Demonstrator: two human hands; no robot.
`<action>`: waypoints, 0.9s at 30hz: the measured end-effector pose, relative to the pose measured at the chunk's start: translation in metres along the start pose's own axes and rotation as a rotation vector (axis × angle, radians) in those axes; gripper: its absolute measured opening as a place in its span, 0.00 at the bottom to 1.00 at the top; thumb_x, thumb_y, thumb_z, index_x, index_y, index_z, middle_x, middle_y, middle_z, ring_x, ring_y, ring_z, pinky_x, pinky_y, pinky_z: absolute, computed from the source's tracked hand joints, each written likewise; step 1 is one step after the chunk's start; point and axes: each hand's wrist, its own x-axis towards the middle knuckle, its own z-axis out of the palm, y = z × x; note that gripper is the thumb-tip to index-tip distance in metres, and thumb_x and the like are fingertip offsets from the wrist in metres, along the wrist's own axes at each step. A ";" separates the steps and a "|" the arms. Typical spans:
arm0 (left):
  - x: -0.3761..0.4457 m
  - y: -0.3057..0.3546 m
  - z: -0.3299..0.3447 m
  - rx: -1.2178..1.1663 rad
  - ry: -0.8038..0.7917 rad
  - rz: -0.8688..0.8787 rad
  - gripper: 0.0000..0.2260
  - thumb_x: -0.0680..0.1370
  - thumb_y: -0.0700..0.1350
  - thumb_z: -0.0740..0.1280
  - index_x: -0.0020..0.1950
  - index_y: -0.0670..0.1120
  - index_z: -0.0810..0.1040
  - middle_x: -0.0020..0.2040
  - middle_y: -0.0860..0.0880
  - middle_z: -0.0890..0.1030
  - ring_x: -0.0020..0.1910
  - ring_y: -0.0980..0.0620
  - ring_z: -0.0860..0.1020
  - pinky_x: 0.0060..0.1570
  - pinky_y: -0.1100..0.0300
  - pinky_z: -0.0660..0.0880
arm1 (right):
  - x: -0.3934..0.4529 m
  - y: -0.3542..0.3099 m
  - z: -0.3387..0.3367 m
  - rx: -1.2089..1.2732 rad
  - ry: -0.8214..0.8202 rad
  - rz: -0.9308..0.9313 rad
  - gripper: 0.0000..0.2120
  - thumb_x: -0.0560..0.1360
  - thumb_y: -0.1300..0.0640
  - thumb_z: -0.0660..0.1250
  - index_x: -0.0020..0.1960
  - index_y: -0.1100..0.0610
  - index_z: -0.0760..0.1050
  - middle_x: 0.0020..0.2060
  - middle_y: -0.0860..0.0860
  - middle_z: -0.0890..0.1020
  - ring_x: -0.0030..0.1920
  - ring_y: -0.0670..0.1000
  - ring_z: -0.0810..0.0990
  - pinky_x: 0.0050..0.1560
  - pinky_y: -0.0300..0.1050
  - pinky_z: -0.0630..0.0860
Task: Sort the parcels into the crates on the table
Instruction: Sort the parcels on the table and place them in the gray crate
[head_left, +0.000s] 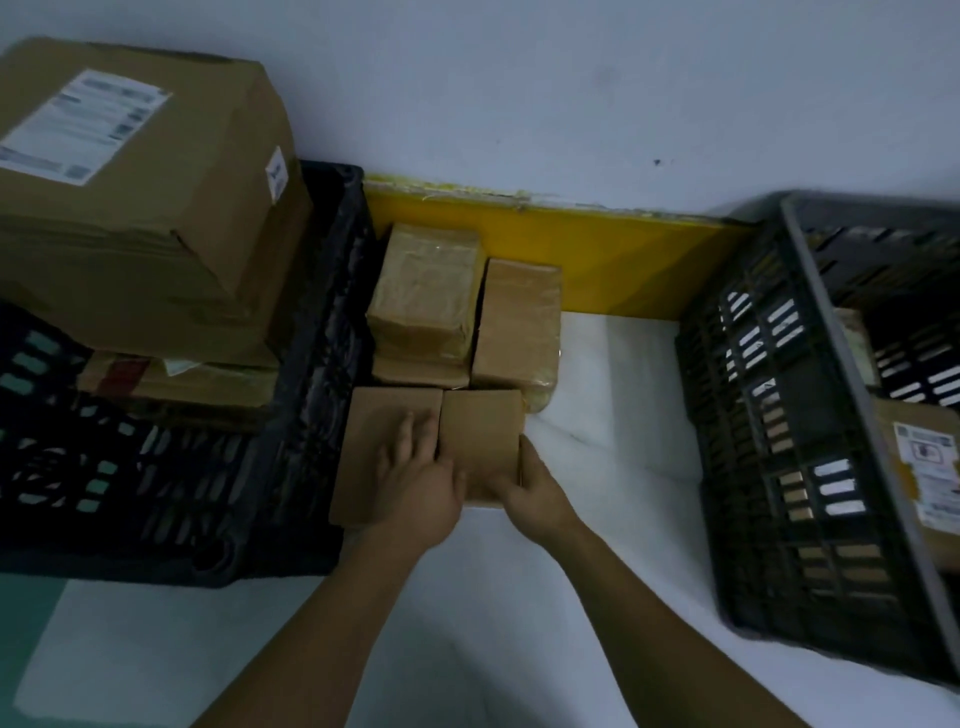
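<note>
Two small plain brown parcels lie side by side on the white table between two crates. My left hand (415, 470) rests with straight fingers on the left parcel (376, 441), its thumb against the right one. My right hand (530, 486) grips the right parcel (480, 426) at its near right corner, fingers down its side and thumb on top. Behind them stand two taped parcels, one (423, 296) stacked on another and one (517, 325) beside it. The black crate (317, 364) on the left holds a big labelled carton (140, 192) on flatter parcels.
A dark grey crate (779, 415) on the right holds labelled parcels (919, 462). A yellow board (613, 254) runs along the wall behind the table. White tabletop (613, 395) shows between the parcels and the right crate.
</note>
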 end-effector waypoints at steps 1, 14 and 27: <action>0.002 -0.003 -0.002 0.003 -0.009 0.000 0.26 0.87 0.57 0.50 0.81 0.49 0.69 0.87 0.49 0.45 0.85 0.40 0.39 0.81 0.36 0.50 | -0.006 -0.007 0.001 0.074 0.005 0.004 0.46 0.76 0.40 0.67 0.88 0.47 0.51 0.81 0.50 0.68 0.78 0.57 0.72 0.74 0.56 0.74; -0.012 0.041 -0.074 -1.205 -0.103 -0.011 0.44 0.73 0.77 0.67 0.84 0.66 0.53 0.83 0.54 0.64 0.77 0.47 0.69 0.70 0.44 0.75 | -0.083 -0.052 -0.046 -0.222 0.542 -0.304 0.48 0.69 0.24 0.69 0.82 0.44 0.62 0.72 0.42 0.68 0.67 0.46 0.70 0.63 0.47 0.78; -0.033 0.051 -0.126 -1.504 -0.086 0.128 0.23 0.81 0.63 0.69 0.75 0.63 0.73 0.68 0.55 0.82 0.66 0.51 0.81 0.64 0.47 0.80 | -0.112 -0.063 -0.091 0.414 0.178 -0.386 0.44 0.69 0.26 0.74 0.80 0.34 0.63 0.74 0.41 0.73 0.68 0.47 0.79 0.64 0.52 0.83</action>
